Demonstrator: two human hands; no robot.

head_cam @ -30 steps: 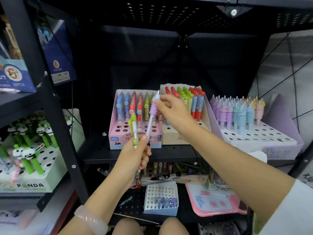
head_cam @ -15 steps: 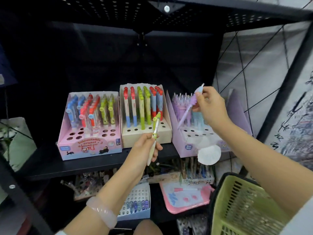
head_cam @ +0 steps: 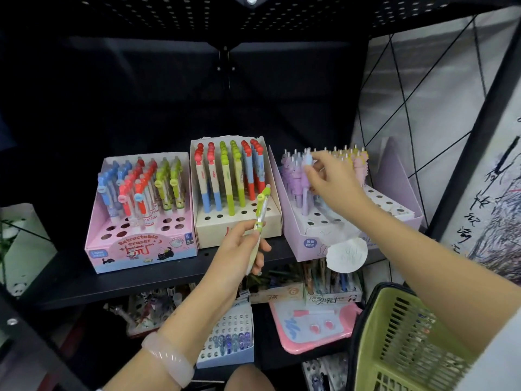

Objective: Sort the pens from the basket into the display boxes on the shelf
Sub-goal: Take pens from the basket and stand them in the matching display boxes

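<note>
Right hand pinches ridged lilac pen; left hand grips slim green pen.

The left hand sits at the centre of the frame, its forearm rising from the bottom edge with a pale bangle round the wrist. Its fingers curl round a green pen, held upright and tilted slightly right. The right arm crosses in from the lower right of the frame, bare below a white sleeve. The right hand reaches up to the centre right, back towards the camera, fingertips pinching the top of a lilac pen.
</note>
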